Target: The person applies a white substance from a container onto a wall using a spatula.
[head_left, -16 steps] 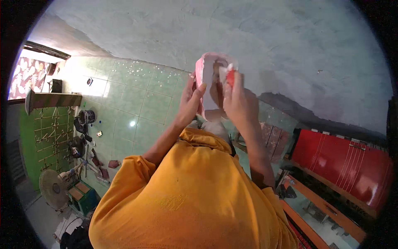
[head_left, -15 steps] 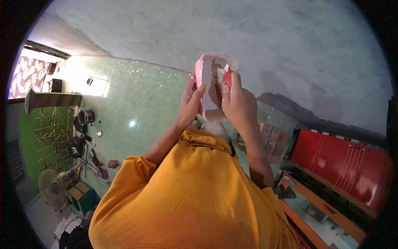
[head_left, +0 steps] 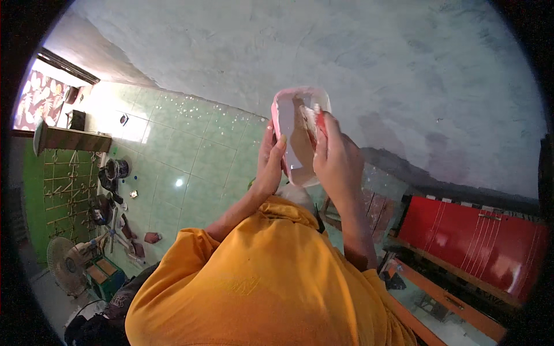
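Gripping a pink container (head_left: 295,135) between left hand (head_left: 270,164); right hand (head_left: 337,158).

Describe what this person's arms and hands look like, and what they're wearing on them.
Both hands, left hand and right hand, are bare: no gloves, rings or watch show. The forearms are uncovered too. A loose mustard-yellow shirt has short sleeves that end above the elbows.

green tiled floor (head_left: 190,155), a standing fan (head_left: 60,265) (lower left), a red cabinet (head_left: 473,248), grey plastered wall (head_left: 346,52).
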A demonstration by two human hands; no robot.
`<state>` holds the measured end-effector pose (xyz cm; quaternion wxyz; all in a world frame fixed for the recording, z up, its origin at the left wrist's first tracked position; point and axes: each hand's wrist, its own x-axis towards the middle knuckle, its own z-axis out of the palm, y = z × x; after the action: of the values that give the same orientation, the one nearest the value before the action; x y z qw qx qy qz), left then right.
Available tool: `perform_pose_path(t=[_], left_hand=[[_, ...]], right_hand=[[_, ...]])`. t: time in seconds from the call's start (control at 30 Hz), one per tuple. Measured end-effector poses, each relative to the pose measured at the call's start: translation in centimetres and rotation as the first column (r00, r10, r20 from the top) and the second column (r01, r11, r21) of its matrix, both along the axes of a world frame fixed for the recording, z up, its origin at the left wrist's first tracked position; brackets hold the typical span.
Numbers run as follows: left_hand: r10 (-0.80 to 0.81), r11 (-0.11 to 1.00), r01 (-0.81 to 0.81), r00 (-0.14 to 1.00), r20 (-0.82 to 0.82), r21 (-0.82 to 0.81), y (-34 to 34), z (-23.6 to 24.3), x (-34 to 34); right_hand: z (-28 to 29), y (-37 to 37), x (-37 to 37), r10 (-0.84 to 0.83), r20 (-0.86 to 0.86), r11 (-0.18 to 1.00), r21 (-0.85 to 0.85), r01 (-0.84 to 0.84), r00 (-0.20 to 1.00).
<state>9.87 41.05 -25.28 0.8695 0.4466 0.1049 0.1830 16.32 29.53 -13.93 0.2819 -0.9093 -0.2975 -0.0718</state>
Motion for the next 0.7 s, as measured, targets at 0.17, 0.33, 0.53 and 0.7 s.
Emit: perform_pose_path(t=[0.17, 0.33, 0.53, 0.7], left_hand=[[0.012, 1.0, -0.011, 0.999, 0.033, -0.017, 0.0, -0.9, 0.1], [-0.001, 1.0, 0.001, 0.998, 0.067, -0.013, 0.4, -0.2, 0.8], [0.035, 0.999, -0.034, 0.999, 0.036, -0.029, 0.1, -0.1, 0.4], [-0.03, 0.999, 0.03, 1.0, 0.005, -0.034, 0.4, 1.5, 0.3]], right_hand=[[0.6, 0.2, -0.1, -0.007, 0.009, 0.999, -0.046, 0.007, 1.0], [-0.7, 0.7, 1.0, 0.03, 0.038, 0.995, -0.094, -0.027, 0.999], [-0.5, 0.7, 1.2, -0.015, 0.033, 0.998, -0.057, 0.016, 0.999], [-1.1, 0.9, 1.4, -0.027, 0.067, 0.999, -0.017, 0.029, 0.997]])
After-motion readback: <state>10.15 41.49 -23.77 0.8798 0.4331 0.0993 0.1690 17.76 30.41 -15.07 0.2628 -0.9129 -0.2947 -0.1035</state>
